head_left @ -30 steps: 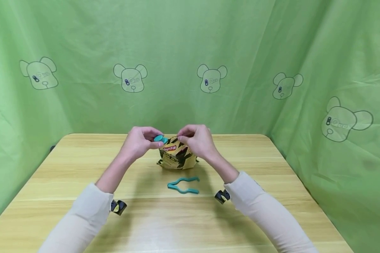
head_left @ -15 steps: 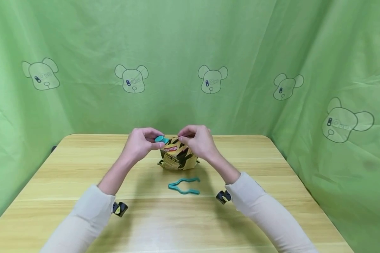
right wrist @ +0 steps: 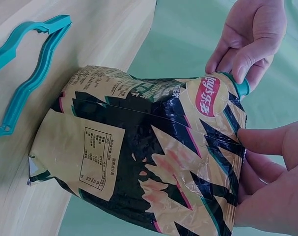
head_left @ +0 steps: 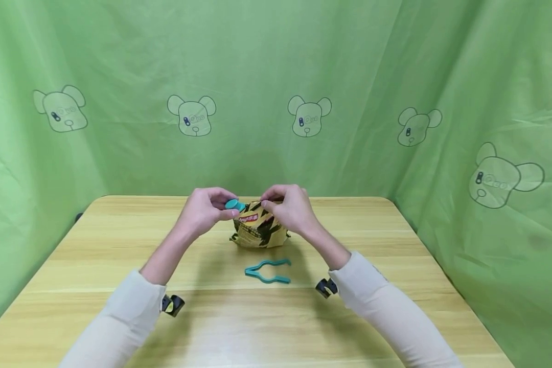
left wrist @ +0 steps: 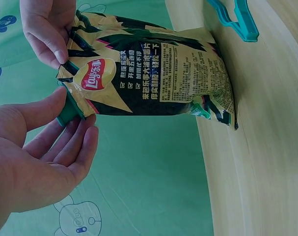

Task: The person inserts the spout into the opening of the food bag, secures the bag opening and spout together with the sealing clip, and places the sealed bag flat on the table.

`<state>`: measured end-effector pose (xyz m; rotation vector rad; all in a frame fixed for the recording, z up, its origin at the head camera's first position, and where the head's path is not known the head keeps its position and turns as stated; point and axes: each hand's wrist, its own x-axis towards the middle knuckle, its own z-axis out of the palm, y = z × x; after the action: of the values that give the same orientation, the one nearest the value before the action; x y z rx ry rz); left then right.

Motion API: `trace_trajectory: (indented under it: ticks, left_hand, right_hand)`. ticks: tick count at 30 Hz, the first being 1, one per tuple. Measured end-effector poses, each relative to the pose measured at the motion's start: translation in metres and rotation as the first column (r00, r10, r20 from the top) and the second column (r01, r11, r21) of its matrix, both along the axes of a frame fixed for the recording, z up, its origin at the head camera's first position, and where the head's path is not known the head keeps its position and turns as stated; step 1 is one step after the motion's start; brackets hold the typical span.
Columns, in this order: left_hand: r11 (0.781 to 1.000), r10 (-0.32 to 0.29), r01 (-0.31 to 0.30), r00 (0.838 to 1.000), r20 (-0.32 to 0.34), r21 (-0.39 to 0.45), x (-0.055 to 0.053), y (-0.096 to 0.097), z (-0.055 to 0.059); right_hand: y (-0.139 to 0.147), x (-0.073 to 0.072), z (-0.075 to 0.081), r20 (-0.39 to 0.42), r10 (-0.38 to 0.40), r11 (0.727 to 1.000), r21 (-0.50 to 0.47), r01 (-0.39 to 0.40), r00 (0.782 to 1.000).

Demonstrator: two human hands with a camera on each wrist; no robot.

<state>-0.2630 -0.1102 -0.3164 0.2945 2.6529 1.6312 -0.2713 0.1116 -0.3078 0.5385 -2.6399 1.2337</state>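
A gold and black Lay's chip bag (head_left: 257, 235) stands upright on the table, its top edge between my two hands. My left hand (head_left: 206, 209) pinches a small teal piece with a round end (head_left: 232, 204), seemingly a bag clip, at the bag's upper left corner. In the left wrist view, the thumb and fingers hold this teal piece (left wrist: 68, 109) against the corner. With thumb and fingertips, my right hand (head_left: 293, 207) grips the bag's top edge further right. The right wrist view shows the thumb on the bag's face; other fingers are behind it.
Nearer me on the wooden table (head_left: 239, 327), in front of the bag, lies a spread teal bag clip (head_left: 268, 280). A green curtain (head_left: 248, 61) with bear-head drawings hangs right behind the table and along its sides.
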Motion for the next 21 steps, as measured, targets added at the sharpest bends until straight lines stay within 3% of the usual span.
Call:
trace_trajectory:
  ticks: [12, 21]
  left_hand:
    - [1.0, 0.003, -0.004, 1.0, 0.023, 0.017, -0.001, -0.011, -0.008]
    - [1.0, 0.004, -0.003, 0.997, 0.079, -0.015, 0.0, -0.019, -0.029]
  right_hand:
    - [0.002, -0.003, -0.003, -0.003, -0.019, 1.0, -0.016, 0.019, 1.0]
    - [0.0, -0.005, -0.002, -0.001, -0.021, 1.0, -0.011, 0.021, 1.0]
